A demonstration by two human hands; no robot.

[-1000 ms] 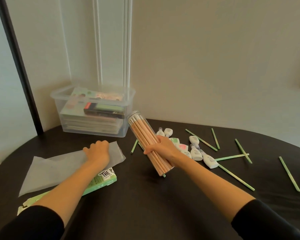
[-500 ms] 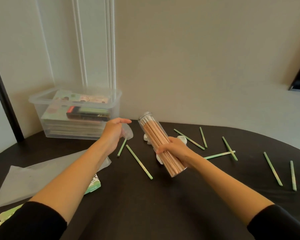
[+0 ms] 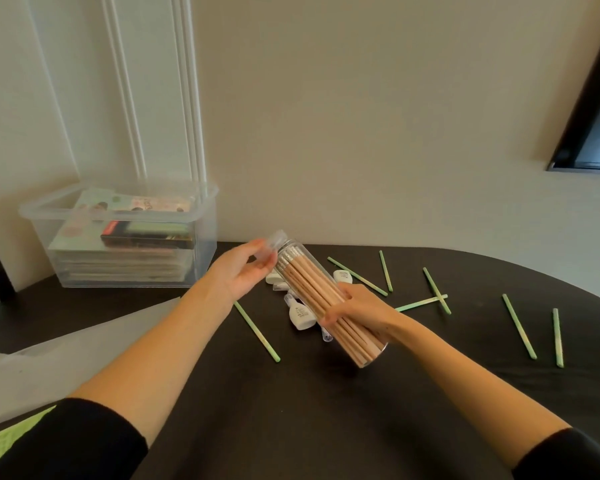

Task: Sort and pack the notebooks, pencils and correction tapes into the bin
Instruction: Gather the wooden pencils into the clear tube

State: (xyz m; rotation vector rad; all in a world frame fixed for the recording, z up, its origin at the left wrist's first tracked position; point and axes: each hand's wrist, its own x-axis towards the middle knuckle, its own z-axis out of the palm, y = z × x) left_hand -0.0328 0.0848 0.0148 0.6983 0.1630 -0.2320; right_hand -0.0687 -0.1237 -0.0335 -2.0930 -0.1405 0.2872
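Pencils of bare wood (image 3: 310, 289) are packed in a clear tube (image 3: 369, 355), which is held tilted, mouth up and away, above the dark table (image 3: 291, 417) by the right hand (image 3: 359, 306); its fingers are wrapped firmly round the tube's lower half. At the upper mouth a clear cap (image 3: 273, 244) is pinched between the thumb and curled fingertips of the left hand (image 3: 239, 275). Whether the cap is already seated on the rim or sits just off it cannot be told. The step in hand is judged to be the fitting of the cap. It is best done with the cap brought square to the mouth and pressed along the tube's axis, not from the side, while the tube is kept steady and its mouth kept raised, so that no pencil slides out. A skewed cap may catch on the pencil ends — a small turn should free it. The bin (image 3: 207, 237) stands well apart at the far left against the wall, with notebooks (image 3: 118, 263) stacked inside it. Loose green pencils (image 3: 257, 330) are scattered over the table, most of them to the right. Several correction tapes (image 3: 302, 315) lie on the table under the tube, not yet packed, and a pale translucent sheet (image 3: 66, 344) lies beneath the left forearm.
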